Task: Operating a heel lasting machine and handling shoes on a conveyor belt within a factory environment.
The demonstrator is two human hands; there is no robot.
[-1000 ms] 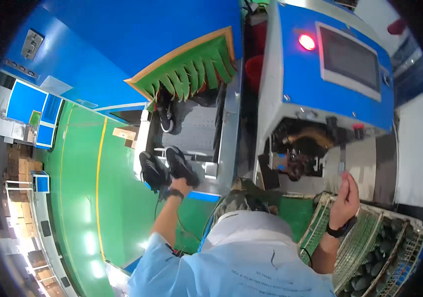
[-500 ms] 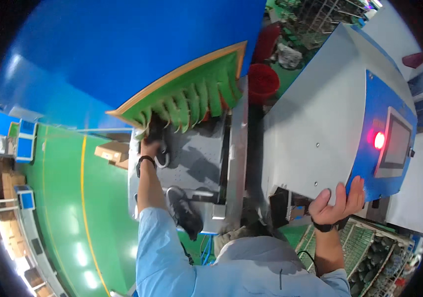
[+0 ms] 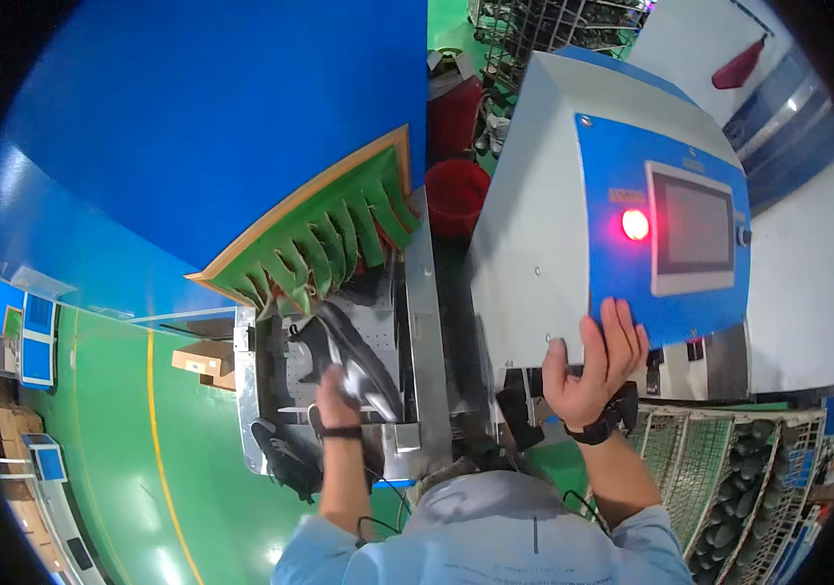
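My left hand [image 3: 337, 394] is closed around the side of a black and grey shoe with a white sole [image 3: 363, 359], though motion blurs its fingers. The shoe is tilted above a grey perforated metal bed, just in front of a green strip curtain [image 3: 324, 255]. At the bed's near left corner lies another dark shoe [image 3: 285, 456]; a further dark shape is partly hidden behind my left wrist. My right hand [image 3: 595, 369] lies with fingers spread on the lower edge of a grey and blue control box [image 3: 671, 127], below its screen [image 3: 692, 229] and glowing red light [image 3: 635, 224].
The large blue machine housing [image 3: 241, 107] rises behind the curtain. Beyond the metal rail stands a red bucket [image 3: 456, 195]. At the lower right is a wire cart [image 3: 675, 468] full of dark pieces. A cardboard box [image 3: 204, 361] sits by the bed's left side.
My left hand has drawn back from the strip curtain toward me with the shoe. My right hand stays at the control box. The whole view has shifted.
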